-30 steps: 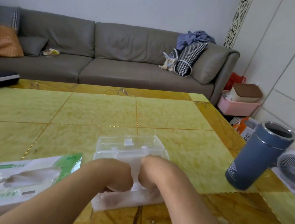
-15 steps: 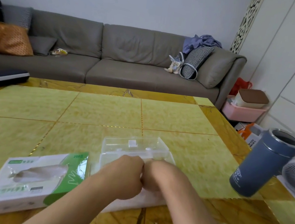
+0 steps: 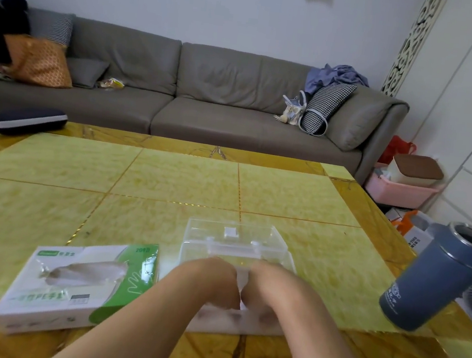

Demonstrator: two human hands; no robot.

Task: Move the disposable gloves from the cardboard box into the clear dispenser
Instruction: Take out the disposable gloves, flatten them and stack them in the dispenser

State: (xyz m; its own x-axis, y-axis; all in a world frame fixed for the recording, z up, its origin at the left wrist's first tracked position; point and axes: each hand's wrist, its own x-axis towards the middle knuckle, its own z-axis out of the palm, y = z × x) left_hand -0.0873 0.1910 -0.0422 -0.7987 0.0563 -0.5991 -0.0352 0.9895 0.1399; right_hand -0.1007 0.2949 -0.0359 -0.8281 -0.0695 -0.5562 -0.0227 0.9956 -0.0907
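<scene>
We are pressing both fists together, left hand (image 3: 210, 282) and right hand (image 3: 267, 291), down inside the clear dispenser (image 3: 235, 247); what they grip, we cannot tell. They have hardly moved. The cardboard box (image 3: 76, 284) is lying just left of them, gloves (image 3: 83, 271) showing.

— What do you have in front of you?
— Your left hand (image 3: 209, 285) and right hand (image 3: 266, 294) sit knuckle to knuckle, fingers curled down into the clear dispenser (image 3: 235, 244) on the yellow table (image 3: 169, 182). Its lid stands open at the far side.
— And the gloves?
— What your fingers hold is hidden. The cardboard box (image 3: 76, 284) lies just left of the dispenser, with pale gloves (image 3: 86, 272) showing through its top slot.
— Anything else?
— A blue tumbler (image 3: 436, 280) stands to your right, a dark case (image 3: 28, 120) at the far left edge, a grey sofa (image 3: 209, 98) behind.
</scene>
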